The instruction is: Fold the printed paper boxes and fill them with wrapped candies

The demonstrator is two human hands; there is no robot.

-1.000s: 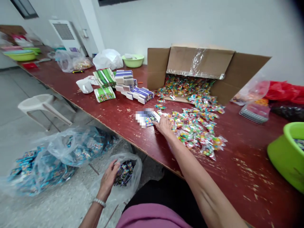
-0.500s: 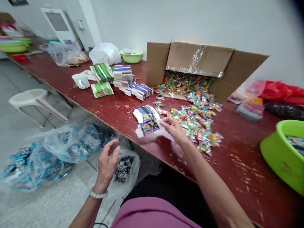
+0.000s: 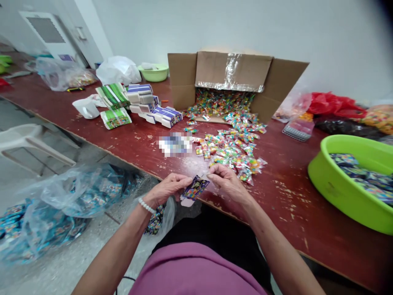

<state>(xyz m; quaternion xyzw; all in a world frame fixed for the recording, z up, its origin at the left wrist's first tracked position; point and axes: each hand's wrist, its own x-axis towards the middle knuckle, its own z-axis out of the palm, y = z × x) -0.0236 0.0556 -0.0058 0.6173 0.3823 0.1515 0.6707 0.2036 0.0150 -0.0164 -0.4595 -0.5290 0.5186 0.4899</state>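
Note:
Between my two hands, at the table's front edge, is a small dark printed carton [image 3: 195,187] with white flaps. My left hand [image 3: 170,188] grips its left side, thumb on top. The fingers of my right hand [image 3: 225,180] pinch near the flap at its upper right. Just beyond lies a blurred-out white and dark patch [image 3: 175,144], where the stack of flat cartons lay. Wrapped candies [image 3: 227,149] are spread on the table to the right of it, spilling from a tipped cardboard box [image 3: 235,71].
Bundled green cartons [image 3: 116,119] and purple cartons [image 3: 167,116] sit at the back left. A green basin [image 3: 346,200] with dark packets stands at right. Plastic bags of blue packets [image 3: 82,192] lie on the floor, near a white stool [image 3: 27,137].
My right hand has brought the carton from the stack toward me. My left hand has come up from below the table edge and closed on it. The view has turned right.

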